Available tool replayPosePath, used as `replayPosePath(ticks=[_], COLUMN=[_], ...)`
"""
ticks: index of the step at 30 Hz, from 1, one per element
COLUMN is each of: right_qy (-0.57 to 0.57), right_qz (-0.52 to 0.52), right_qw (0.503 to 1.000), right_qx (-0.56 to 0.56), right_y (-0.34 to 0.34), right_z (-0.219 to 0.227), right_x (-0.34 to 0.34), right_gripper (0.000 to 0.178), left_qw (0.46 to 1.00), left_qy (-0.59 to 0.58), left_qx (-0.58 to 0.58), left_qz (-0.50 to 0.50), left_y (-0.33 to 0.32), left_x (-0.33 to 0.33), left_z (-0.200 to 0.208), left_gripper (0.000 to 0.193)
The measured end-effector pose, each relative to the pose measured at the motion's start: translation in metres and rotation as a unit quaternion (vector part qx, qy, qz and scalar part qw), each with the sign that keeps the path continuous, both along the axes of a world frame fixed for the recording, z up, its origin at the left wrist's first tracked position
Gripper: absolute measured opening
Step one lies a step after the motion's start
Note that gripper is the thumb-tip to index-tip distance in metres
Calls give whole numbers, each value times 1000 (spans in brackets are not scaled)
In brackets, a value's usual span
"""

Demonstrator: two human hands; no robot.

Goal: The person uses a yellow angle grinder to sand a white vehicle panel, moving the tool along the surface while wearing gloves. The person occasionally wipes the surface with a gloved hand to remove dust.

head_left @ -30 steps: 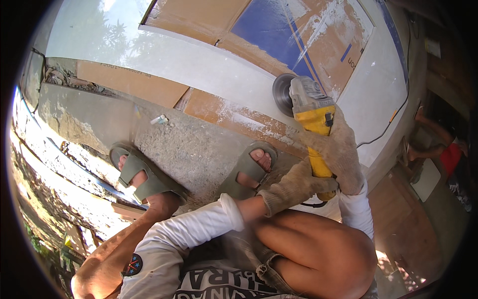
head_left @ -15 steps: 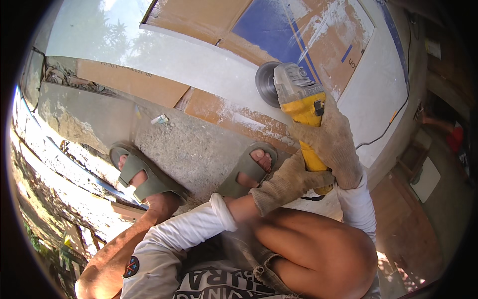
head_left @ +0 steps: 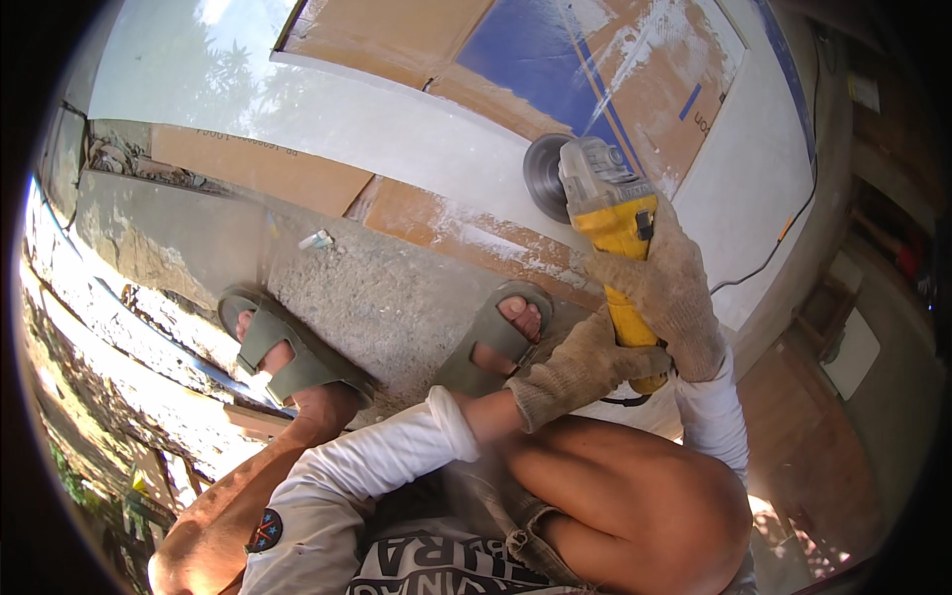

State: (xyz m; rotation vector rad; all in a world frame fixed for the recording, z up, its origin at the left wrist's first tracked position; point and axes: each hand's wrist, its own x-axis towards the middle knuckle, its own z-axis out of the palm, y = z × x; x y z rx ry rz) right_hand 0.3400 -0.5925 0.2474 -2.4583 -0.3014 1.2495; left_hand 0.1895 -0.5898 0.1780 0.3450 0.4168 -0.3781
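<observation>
Grinder (head_left: pixel 617 230) sits clasped in both your gloved hands: your right hand (head_left: pixel 676 297) wraps its yellow body, your left hand (head_left: pixel 575 369) closes round the rear end. Your left forearm (head_left: pixel 488 416) slants up to the grip; beyond it, the grey disc (head_left: pixel 542 180) overlaps the white sheet (head_left: pixel 436 129).

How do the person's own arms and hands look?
The left hand and right hand wear beige-brown knitted gloves. The left sleeve is white, folded back short of the glove, with a round dark patch bearing blue stars and red crossed bars. The right sleeve is white and reaches its glove.
</observation>
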Motion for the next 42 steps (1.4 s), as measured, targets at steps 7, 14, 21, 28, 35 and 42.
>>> replayPosePath(ticks=[7,14,21,28,35,42], right_qy=[-11,-14,-20,-6,2,-9], right_qz=[-2,-9,-63,-12,30,21], right_qw=[1000,1000,998,1000,999,1000], right_qx=[13,18,16,25,16,4], right_y=[-10,-22,-25,-3,13,8], right_z=[-3,-2,1,3,-2,-7], right_x=[0,1,-2,-2,0,-1], right_gripper=[71,78,77,74,71,73], left_qw=[1000,1000,999,1000,999,1000], left_qy=[-5,-14,-12,-9,-10,6], left_qx=[-3,-17,-31,-2,7,14], left_qz=[21,-13,-12,-6,41,20], left_y=[-5,-16,-20,1,14,7], left_x=[0,2,5,0,0,0], left_z=[3,-1,3,5,5,1], left_gripper=[61,59,59,53,52,60])
